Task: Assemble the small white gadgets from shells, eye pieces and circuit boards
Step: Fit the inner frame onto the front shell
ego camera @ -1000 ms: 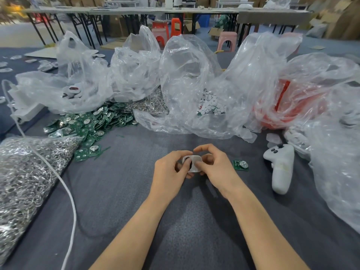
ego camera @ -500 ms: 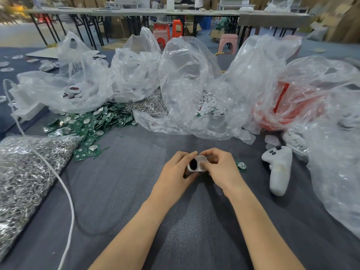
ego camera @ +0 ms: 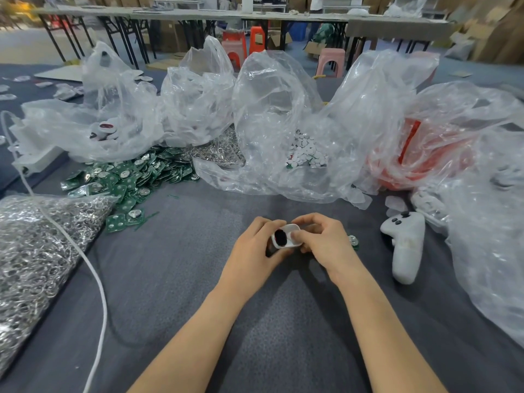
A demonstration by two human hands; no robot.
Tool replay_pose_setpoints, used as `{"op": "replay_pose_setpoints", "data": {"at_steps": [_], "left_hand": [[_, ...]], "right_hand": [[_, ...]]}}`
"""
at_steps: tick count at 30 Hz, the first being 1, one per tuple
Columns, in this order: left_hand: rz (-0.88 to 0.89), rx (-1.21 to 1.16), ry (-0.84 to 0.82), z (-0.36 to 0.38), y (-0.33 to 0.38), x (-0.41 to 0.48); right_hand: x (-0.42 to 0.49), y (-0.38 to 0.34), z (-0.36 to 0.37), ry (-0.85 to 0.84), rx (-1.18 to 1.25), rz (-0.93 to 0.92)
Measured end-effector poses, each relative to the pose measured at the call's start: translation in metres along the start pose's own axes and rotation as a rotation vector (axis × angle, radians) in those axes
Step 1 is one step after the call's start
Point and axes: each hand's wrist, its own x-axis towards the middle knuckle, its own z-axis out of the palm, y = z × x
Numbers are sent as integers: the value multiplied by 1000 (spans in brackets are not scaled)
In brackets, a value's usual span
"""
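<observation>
Both hands hold one small white shell [ego camera: 287, 236] just above the grey cloth at the table's middle. A dark oval eye piece shows in its left half. My left hand [ego camera: 255, 251] grips the shell's left end, fingers curled under it. My right hand [ego camera: 326, 242] pinches the right end, thumb pressed on its face. One green circuit board [ego camera: 353, 241] lies on the cloth just right of my right hand, partly hidden by it. A heap of green circuit boards [ego camera: 127, 180] lies at the left. Clear bags behind hold white shells with eye pieces [ego camera: 103, 130] and small white discs [ego camera: 304, 151].
A white game-controller-shaped object [ego camera: 405, 245] lies to the right. A bag of shiny metal rings [ego camera: 37, 251] fills the left, crossed by a white cable [ego camera: 93, 276]. A white power strip [ego camera: 37, 160] sits at far left. Crumpled clear bags and a red one [ego camera: 411, 154] line the back and right.
The shell has been turned in my hands: its dark eye piece now faces up, where a plain white side showed before. My right thumb has come down on its face.
</observation>
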Motion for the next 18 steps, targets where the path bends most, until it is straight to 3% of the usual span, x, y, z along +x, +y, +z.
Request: {"op": "replay_pose_setpoints", "data": {"at_steps": [8, 18], "left_hand": [[29, 167, -33, 6, -8, 2], [11, 159, -62, 5, -10, 3]], "right_hand": [[-3, 3, 10, 143, -407, -141], [-3, 5, 9, 122, -522, -154]]}}
